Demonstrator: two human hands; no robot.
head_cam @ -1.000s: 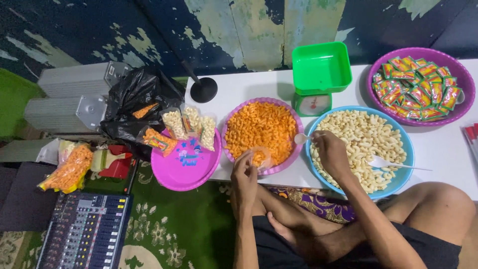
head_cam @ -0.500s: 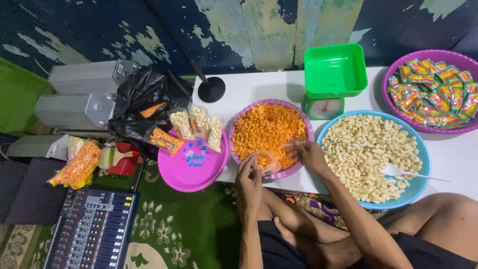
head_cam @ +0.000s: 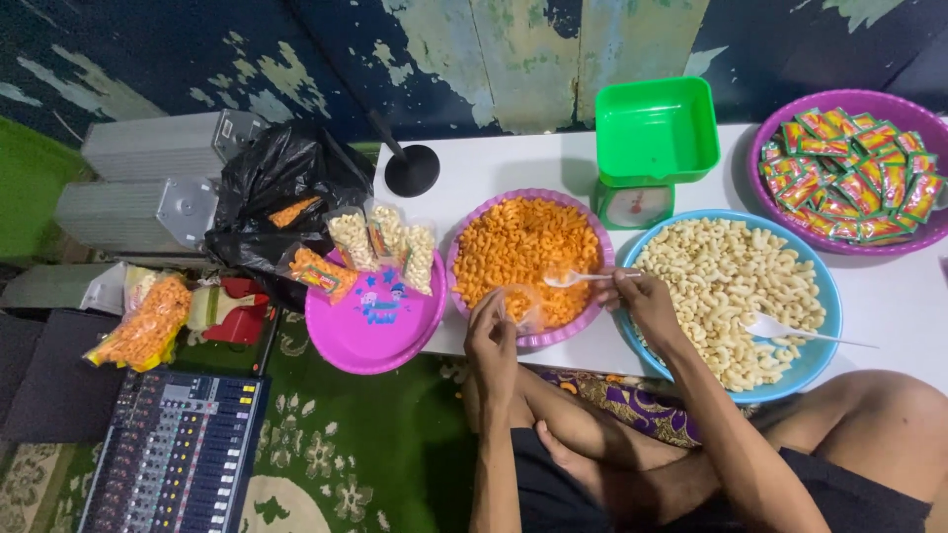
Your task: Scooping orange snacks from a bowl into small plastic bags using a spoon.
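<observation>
We are looking down on a white table [head_cam: 513,168] carrying a blue bowl [head_cam: 825,296] of pale puffs on the right, a purple bowl [head_cam: 464,259] of orange snacks in the middle and a pink plate [head_cam: 380,331] with filled packets on the left. A green scale [head_cam: 654,148] is sitting at the far side. Our left hand [head_cam: 491,336] is pinching a small clear bag [head_cam: 521,306] open at the purple bowl's near rim. Our right hand [head_cam: 642,301] is gripping a white spoon [head_cam: 576,279], fingers pressed together on its handle, the scoop lying over the orange snacks just beside the bag. A second white spoon [head_cam: 790,331] is resting in the blue bowl.
</observation>
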